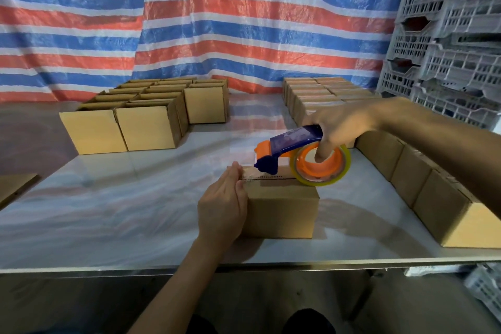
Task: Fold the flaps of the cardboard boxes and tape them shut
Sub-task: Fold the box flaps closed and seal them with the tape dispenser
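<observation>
A small cardboard box (282,209) stands near the table's front edge with its flaps folded down. My left hand (222,203) presses flat against the box's left side, fingers straight over the tape end at the top edge. My right hand (341,127) grips a blue and orange tape dispenser (292,149) carrying a clear tape roll (321,165). The dispenser rests on the box's top over the seam, with one finger inside the roll's core. A strip of clear tape runs from the dispenser's nose toward my left fingers.
A cluster of cardboard boxes (146,125) stands at the back left. More boxes (320,92) sit at the back right and in a row (433,190) along the right edge. Grey plastic crates (455,35) are stacked on the right. The glossy table (122,211) ends in a metal front rim.
</observation>
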